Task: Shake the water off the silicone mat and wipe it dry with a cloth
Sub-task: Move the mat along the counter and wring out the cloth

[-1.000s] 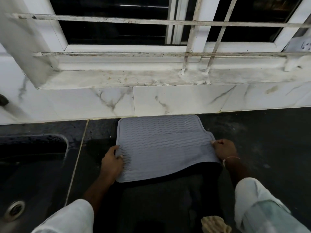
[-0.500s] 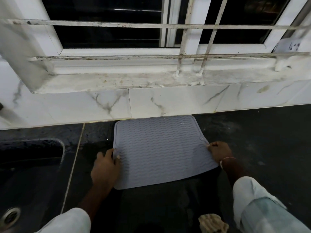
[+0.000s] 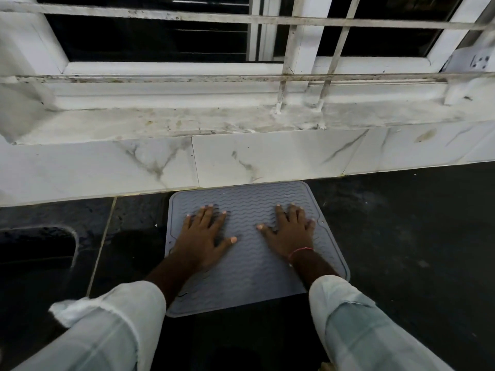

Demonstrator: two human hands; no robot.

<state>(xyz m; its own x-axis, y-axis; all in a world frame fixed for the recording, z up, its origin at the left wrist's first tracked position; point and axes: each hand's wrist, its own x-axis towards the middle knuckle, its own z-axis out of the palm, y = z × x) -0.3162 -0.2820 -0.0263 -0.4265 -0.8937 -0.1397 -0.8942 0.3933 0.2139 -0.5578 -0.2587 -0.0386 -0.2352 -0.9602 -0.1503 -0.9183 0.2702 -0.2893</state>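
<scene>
Right of the sink (image 3: 37, 253) lies the mat (image 3: 249, 266), flat, with my left hand (image 3: 203, 236) and then my right hand (image 3: 289, 234) spread open on top, gripping nothing; it looks soft, bendy and maybe slippery, so I'd pinch its side edges.

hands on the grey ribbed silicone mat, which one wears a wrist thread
The right hand: a thin red thread circles its wrist; the left hand has a bare wrist. Both lie flat on the grey ribbed silicone mat.
</scene>
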